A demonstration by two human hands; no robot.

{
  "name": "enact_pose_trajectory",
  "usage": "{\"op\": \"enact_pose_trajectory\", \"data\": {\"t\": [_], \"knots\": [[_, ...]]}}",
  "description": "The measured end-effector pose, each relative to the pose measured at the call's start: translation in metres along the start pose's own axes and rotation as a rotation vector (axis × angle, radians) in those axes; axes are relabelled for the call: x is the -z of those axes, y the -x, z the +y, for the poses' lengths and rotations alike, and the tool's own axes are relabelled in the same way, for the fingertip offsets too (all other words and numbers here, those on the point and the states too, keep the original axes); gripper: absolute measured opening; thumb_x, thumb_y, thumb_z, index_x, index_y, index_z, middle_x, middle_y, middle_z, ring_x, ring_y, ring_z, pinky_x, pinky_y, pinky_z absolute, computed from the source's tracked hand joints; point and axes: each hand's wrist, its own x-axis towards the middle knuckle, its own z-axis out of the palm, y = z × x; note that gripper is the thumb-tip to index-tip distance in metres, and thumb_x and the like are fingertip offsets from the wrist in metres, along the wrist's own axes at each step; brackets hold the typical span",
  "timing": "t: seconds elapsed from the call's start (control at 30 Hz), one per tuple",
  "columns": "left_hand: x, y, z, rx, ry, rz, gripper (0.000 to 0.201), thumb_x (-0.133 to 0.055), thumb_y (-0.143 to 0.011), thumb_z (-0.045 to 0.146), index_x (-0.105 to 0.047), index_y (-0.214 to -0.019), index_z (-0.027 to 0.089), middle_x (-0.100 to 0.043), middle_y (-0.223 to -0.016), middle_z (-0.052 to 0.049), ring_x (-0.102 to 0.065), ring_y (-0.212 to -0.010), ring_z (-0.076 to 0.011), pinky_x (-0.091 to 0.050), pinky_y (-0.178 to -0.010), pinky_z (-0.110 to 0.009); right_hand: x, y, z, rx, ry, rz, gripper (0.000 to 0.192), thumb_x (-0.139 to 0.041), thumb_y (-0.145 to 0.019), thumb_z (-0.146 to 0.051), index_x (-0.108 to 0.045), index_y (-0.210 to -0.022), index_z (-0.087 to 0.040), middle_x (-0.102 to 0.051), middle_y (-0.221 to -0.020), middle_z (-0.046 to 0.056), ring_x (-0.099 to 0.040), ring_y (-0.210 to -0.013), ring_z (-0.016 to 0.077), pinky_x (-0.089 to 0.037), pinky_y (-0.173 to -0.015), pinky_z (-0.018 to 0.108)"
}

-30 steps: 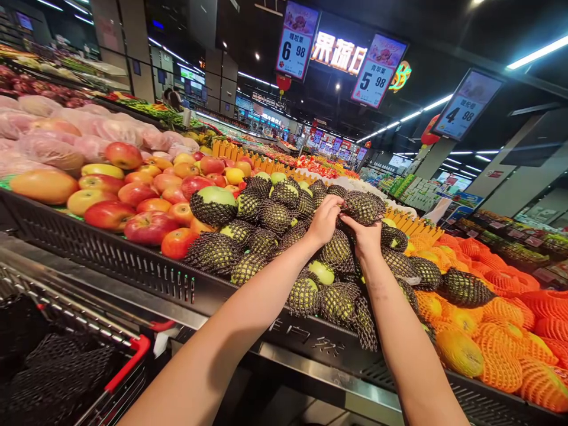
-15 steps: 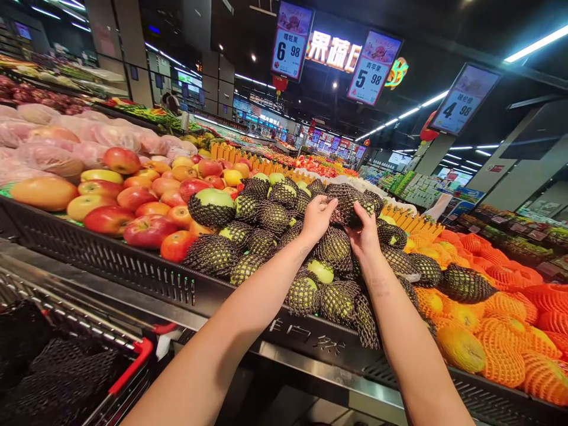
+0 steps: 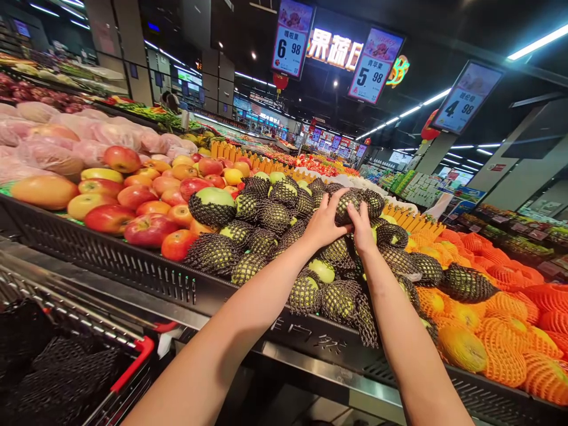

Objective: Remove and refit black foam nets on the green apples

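Both my hands reach over a heap of green apples wrapped in black foam net sleeves on a shop display. My left hand and my right hand together grip one netted green apple at the top of the heap, left fingers over its near left side, right fingers under its right side. Other netted apples lie close around and beneath it. One bare green apple lies below my wrists.
Red and yellow apples fill the bin to the left; fruit in orange nets fills the right. The black display rim runs in front. A trolley with a red handle holding black nets stands lower left. Price signs hang overhead.
Both hands have stayed on the same netted apple and shifted their grip; the apple has turned and settled slightly lower between them, with the left fingers now spread over it.
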Motion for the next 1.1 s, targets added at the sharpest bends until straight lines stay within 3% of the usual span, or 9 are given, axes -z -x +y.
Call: {"op": "enact_pose_trajectory", "data": {"t": [0.17, 0.3, 0.4, 0.5, 0.67, 0.73, 0.83, 1.0, 1.1], "knots": [[0.010, -0.007, -0.002, 0.123, -0.012, 0.375, 0.080, -0.074, -0.081, 0.026, -0.026, -0.144, 0.026, -0.043, -0.149, -0.017, -0.053, -0.133, -0.0318, -0.050, -0.109, -0.045, 0.002, 0.003, 0.002, 0.015, 0.183, -0.099, 0.095, -0.062, -0.077, -0.074, -0.029, -0.150, -0.022, -0.051, -0.142, 0.016, -0.059, -0.122, 0.0283, -0.045, -0.110, 0.049], [0.021, -0.012, -0.007, 0.376, -0.068, 0.591, 0.088, -0.073, -0.082, 0.027, -0.011, -0.145, 0.025, -0.052, -0.143, -0.019, -0.061, -0.124, -0.0329, -0.051, -0.106, -0.049, 0.004, 0.009, 0.001, 0.009, 0.451, -0.423, 0.099, -0.082, -0.064, -0.063, -0.042, -0.145, -0.023, -0.048, -0.144, 0.015, -0.048, -0.135, 0.0314, -0.035, -0.118, 0.051], [0.026, -0.012, -0.011, 0.395, -0.197, 0.555, 0.087, -0.074, -0.078, 0.018, -0.018, -0.145, 0.022, -0.052, -0.144, -0.018, -0.057, -0.127, -0.0330, -0.050, -0.107, -0.046, 0.007, 0.011, -0.001, -0.030, 0.604, -0.593, 0.088, -0.090, -0.058, -0.051, -0.057, -0.134, -0.023, -0.037, -0.151, 0.013, -0.038, -0.145, 0.0311, -0.026, -0.124, 0.047], [0.026, -0.011, -0.012, 0.368, -0.435, 0.385, 0.080, -0.075, -0.073, 0.009, -0.035, -0.142, 0.019, -0.050, -0.146, -0.017, -0.053, -0.129, -0.0340, -0.047, -0.108, -0.043, 0.010, 0.010, -0.005, -0.066, 0.636, -0.641, 0.084, -0.091, -0.059, -0.040, -0.058, -0.134, -0.021, -0.031, -0.155, 0.014, -0.037, -0.146, 0.0293, -0.025, -0.125, 0.043], [0.022, -0.010, -0.013, 0.538, -0.690, 0.191, 0.069, -0.081, -0.074, 0.032, -0.052, -0.134, 0.015, -0.052, -0.142, -0.022, -0.046, -0.132, -0.0404, -0.041, -0.108, -0.051, 0.008, 0.012, -0.011, -0.131, 0.708, -0.660, 0.086, -0.088, -0.063, -0.035, -0.054, -0.140, -0.017, -0.025, -0.161, 0.016, -0.032, -0.150, 0.0291, -0.023, -0.126, 0.039], [0.021, -0.011, -0.015, 0.556, -0.723, 0.187, 0.070, -0.078, -0.074, 0.045, -0.055, -0.131, 0.012, -0.042, -0.152, -0.025, -0.037, -0.141, -0.0415, -0.033, -0.115, -0.053, 0.007, 0.013, -0.014, -0.141, 0.746, -0.634, 0.088, -0.087, -0.065, -0.038, -0.052, -0.142, -0.014, -0.025, -0.162, 0.018, -0.032, -0.150, 0.0294, -0.024, -0.125, 0.037], [0.022, -0.013, -0.018, 0.565, -0.722, 0.203, 0.064, -0.062, -0.083, 0.053, -0.058, -0.128, 0.007, -0.032, -0.160, -0.025, -0.027, -0.148, -0.0401, -0.024, -0.121, -0.052, 0.010, 0.013, -0.019, -0.163, 0.809, -0.568, 0.087, -0.085, -0.066, -0.039, -0.051, -0.142, -0.012, -0.041, -0.156, 0.019, -0.043, -0.143, 0.0307, -0.032, -0.122, 0.039], [0.022, -0.014, -0.018, 0.619, -0.705, 0.285, 0.053, -0.054, -0.085, 0.038, -0.061, -0.123, 0.001, -0.035, -0.158, -0.028, -0.027, -0.148, -0.0404, -0.021, -0.122, -0.054, 0.021, 0.014, -0.033, -0.216, 0.893, -0.398, 0.072, -0.076, -0.073, -0.047, -0.056, -0.134, -0.014, -0.063, -0.135, 0.017, -0.061, -0.122, 0.0345, -0.047, -0.107, 0.048], [0.021, -0.012, -0.015, 0.525, -0.633, 0.372, 0.055, -0.058, -0.081, 0.025, -0.053, -0.131, 0.003, -0.032, -0.159, -0.028, -0.028, -0.147, -0.0420, -0.024, -0.120, -0.056, 0.025, 0.015, -0.034, -0.238, 0.992, -0.256, 0.061, -0.062, -0.083, -0.056, -0.057, -0.128, -0.015, -0.066, -0.126, 0.021, -0.065, -0.113, 0.0391, -0.051, -0.096, 0.054]]}}
